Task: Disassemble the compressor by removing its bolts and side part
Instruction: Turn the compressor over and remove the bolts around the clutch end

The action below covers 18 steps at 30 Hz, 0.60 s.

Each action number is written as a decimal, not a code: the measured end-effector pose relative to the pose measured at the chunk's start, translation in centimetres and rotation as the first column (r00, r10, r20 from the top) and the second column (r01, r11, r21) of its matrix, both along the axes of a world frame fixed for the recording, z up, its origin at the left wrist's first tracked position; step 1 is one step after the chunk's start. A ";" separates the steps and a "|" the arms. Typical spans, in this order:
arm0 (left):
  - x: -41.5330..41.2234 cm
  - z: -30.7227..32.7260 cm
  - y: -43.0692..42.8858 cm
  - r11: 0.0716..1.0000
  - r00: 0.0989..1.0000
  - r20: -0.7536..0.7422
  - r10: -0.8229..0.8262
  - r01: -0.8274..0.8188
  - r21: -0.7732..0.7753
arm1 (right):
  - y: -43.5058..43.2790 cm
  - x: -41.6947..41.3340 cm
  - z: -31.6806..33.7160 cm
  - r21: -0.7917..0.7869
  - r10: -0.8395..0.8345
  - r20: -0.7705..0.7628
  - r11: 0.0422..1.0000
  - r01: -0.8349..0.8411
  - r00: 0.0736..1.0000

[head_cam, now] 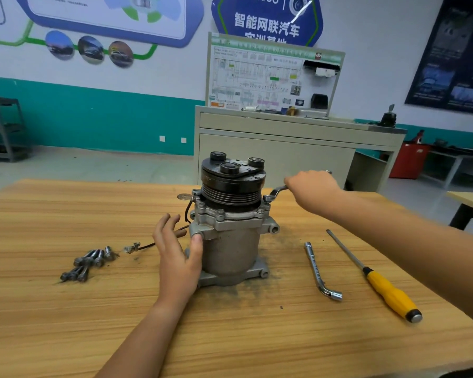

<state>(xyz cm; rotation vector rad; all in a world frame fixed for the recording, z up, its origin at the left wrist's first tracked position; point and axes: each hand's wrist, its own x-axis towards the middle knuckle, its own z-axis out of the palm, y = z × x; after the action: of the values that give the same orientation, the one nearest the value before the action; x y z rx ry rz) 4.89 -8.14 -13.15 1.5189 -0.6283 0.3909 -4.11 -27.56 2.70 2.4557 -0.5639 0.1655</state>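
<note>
The grey metal compressor (231,252) stands upright in the middle of the wooden table (66,323), with its black pulley (232,184) on top. My left hand (175,255) rests against its left side, thumb on the housing and fingers spread. My right hand (313,190) is closed around the handle of a ring wrench (275,192). The wrench's ring end sits on a bolt at the upper right flange. Several removed bolts (89,264) lie in a loose pile on the table to the left.
An L-shaped socket wrench (321,271) and a yellow-handled screwdriver (377,279) lie on the table to the right. A black cable with a connector (133,247) trails left of the compressor. Dark grit surrounds its base. A grey training cabinet (284,148) stands behind the table.
</note>
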 end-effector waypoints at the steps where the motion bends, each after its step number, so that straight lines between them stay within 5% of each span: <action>1: 0.0 0.0 -0.1 1.000 1.000 0.004 0.002 -0.002 0.006 | -0.2 0.7 -0.3 0.001 0.021 0.024 1.000 -0.021 0.999; 7: 0.2 0.2 -0.1 1.000 0.999 0.035 -0.008 0.008 0.005 | -1.2 2.5 -0.8 -0.006 0.145 0.169 0.989 -0.146 0.975; 13: 0.1 0.2 -0.4 1.000 0.999 0.035 -0.022 0.022 -0.007 | -1.4 -1.4 -1.0 0.324 0.026 0.536 0.916 -0.234 0.844; 18: -0.1 0.0 -0.6 1.000 0.998 0.056 -0.002 0.002 -0.011 | 1.1 -5.8 -0.5 0.385 0.111 0.409 0.879 -0.281 0.906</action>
<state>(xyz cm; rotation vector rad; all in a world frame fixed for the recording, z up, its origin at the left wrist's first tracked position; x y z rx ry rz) 4.84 -8.71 -13.18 1.5005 -0.6706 0.4363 -9.95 -26.49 2.23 2.9462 -0.5485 0.6761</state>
